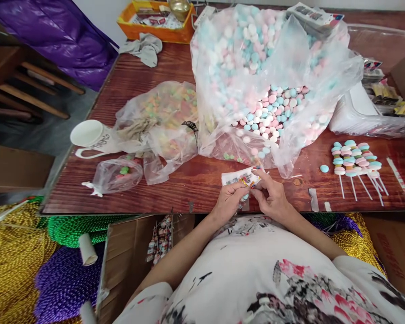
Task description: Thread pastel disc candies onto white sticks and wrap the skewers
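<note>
My left hand (pixel 228 201) and my right hand (pixel 272 197) meet at the near edge of the wooden table (pixel 195 180), both pinched on a small printed wrapper (pixel 240 177) with a candy stick in it. Just behind them gapes a big clear bag of pink, blue and white round candies (pixel 270 108). Several finished candy sticks (pixel 356 162) lie in a row to the right, with one loose blue candy (pixel 324 168) beside them.
A white cup (pixel 89 137) lies on its side at left, by smaller plastic bags (pixel 165 121) of mixed sweets. An orange tray (pixel 155 22) and a grey cloth (pixel 145 47) sit at the back. A cardboard box (pixel 135 261) and beaded cords (pixel 16 265) lie below the table.
</note>
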Motion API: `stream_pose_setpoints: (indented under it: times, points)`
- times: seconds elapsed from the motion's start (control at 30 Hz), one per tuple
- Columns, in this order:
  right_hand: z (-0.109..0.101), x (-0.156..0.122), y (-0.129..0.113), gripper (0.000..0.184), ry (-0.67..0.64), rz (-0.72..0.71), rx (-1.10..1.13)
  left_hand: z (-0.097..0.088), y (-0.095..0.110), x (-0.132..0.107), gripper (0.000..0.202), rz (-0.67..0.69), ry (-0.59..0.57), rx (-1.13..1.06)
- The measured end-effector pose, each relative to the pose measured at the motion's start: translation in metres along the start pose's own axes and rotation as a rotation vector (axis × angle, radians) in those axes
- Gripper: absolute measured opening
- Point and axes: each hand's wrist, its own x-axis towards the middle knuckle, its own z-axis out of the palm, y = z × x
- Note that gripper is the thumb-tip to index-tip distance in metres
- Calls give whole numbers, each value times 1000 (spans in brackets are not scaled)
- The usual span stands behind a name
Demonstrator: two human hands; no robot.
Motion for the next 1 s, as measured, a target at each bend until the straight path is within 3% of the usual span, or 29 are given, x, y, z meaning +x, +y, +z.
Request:
stream_pose_setpoints:
  times: [0.07, 0.17, 0.27, 0.47, 0.6, 0.7, 0.77, 0.8, 0.93, 1.0]
  points:
    - [3, -5, 1, 45, 74, 21, 78, 2, 1, -1, 27, -1, 24, -11]
    - [5, -14, 0, 27, 165, 116, 231, 4, 2, -3, 31, 104, 44, 48]
    - [3, -18, -2, 8, 101, 232, 331, 6, 3, -4, 33, 264, 38, 167]
    - [-7, -6, -1, 12, -39, 496, 714, 5, 9, 0, 35, 517, 6, 341]
    - [-12, 5, 10, 17, -224, 634, 900, 2, 14, 3, 38, 521, -51, 381]
    - [-16, 12, 17, 22, -392, 637, 887, -2, 18, 3, 37, 343, -172, 285]
    - [-21, 15, 16, 24, -457, 497, 740, -4, 20, 2, 32, 118, -286, 151]
    - [-25, 16, 14, 23, -460, 356, 610, -6, 21, 1, 29, 1, -340, 72]
    - [-41, 13, -1, 18, -352, -464, 17, -11, 20, 0, 20, -302, -536, -201]
    - [-46, 13, -8, 20, -302, -752, -128, -14, 19, 2, 18, -377, -639, -260]
